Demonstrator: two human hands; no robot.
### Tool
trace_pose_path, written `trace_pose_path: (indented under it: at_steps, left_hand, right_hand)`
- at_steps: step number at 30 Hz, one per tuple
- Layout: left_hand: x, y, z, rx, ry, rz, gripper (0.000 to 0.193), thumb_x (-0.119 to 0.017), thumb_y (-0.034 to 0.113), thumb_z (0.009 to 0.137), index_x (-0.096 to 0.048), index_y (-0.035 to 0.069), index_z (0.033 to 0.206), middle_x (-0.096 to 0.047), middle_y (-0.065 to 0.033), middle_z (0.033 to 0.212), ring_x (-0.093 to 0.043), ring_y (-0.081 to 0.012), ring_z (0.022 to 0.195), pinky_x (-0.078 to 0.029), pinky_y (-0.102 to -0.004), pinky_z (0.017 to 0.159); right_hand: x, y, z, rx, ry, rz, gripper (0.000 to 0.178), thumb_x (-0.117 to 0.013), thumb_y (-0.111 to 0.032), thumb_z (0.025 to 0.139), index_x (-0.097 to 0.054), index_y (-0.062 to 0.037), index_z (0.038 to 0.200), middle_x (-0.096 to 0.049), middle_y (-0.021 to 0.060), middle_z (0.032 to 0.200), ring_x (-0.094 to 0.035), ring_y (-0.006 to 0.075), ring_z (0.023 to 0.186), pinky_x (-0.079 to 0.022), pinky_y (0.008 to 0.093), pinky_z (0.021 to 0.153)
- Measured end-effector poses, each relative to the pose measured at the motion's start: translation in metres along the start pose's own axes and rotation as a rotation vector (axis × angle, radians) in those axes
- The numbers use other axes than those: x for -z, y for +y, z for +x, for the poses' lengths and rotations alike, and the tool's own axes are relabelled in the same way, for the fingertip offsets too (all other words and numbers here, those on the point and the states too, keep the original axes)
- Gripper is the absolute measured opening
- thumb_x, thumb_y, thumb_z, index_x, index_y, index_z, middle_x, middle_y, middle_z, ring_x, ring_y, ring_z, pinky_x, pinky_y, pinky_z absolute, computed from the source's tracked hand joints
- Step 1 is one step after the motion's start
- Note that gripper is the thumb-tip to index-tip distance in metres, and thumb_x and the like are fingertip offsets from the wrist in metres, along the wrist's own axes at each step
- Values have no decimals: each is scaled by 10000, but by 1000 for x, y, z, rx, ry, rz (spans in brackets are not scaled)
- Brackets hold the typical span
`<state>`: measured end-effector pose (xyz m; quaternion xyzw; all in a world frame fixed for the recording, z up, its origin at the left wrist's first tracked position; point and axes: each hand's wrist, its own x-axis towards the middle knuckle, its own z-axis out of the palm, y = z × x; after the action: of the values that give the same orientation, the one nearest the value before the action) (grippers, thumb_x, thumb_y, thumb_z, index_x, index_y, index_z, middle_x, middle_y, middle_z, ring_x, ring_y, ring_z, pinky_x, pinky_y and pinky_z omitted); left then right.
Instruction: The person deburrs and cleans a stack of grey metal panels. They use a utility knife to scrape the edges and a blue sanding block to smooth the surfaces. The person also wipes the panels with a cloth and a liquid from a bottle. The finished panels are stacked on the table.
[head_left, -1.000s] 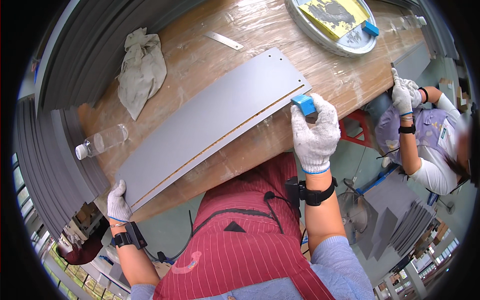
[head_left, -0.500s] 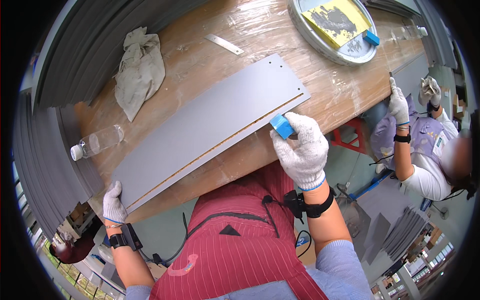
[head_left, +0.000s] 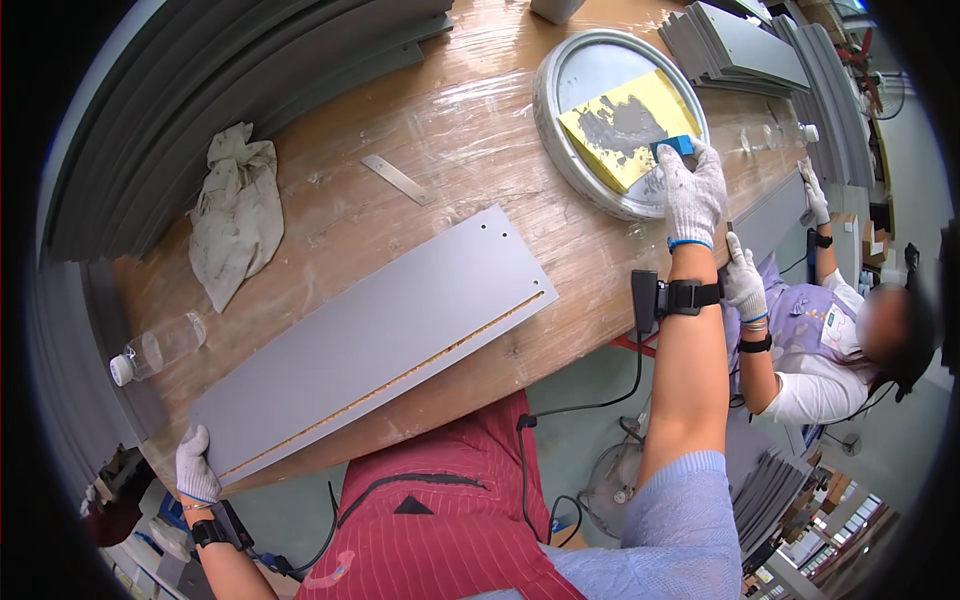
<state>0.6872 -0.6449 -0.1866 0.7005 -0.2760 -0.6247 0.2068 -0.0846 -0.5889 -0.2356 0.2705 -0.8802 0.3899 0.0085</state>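
Note:
A long grey panel (head_left: 370, 350) lies slantwise on the table, with a brown slot along its near edge and small holes at its far right end. My left hand (head_left: 195, 468) grips its near left corner, thumb on top. In my right hand (head_left: 693, 195), thumb and fingers are closed on a small blue block (head_left: 675, 148). That hand is over a round, pale lid (head_left: 548, 130) and the right edge of a yellow sheet (head_left: 590, 135) smeared with grey paste. A second block is not discernible; my right hand may cover it.
A metal strip (head_left: 397, 180), a crumpled cloth (head_left: 238, 220) and a clear bottle (head_left: 165, 345) lie on the table (head_left: 470, 125). Stacked grey panels (head_left: 240, 100) stand at left, more (head_left: 735, 50) at far right. A co-worker (head_left: 810, 330) works at right; another bottle (head_left: 775, 137) lies beyond the lid.
My right hand has moved from the panel's slotted edge to the lid, blue block in its fingers. My left hand stays at the panel's corner. The whole view has shifted.

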Motion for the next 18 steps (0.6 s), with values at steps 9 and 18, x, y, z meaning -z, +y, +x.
trace_pose_path:
  at_steps: [9,18]
  left_hand:
    - [2,-4,-7,7,-11,-54,430,-628,164,962,-542,-69,1313,-651,-133,1220,-652,-244,1074,-524,-365,980]
    - [-3,-2,-7,6,5,-50,433,-634,187,970,-548,-68,1309,-653,-115,1210,-645,-229,1082,-519,-352,981]
  right_hand:
    - [-27,-14,18,-8,-16,-309,408,-823,-319,788,-700,-98,1109,-730,141,1027,-696,285,953,-531,385,873]
    - [-20,-9,-3,21,142,-91,437,-803,-393,785,-712,-128,1121,-733,147,1013,-707,316,934,-543,428,857]
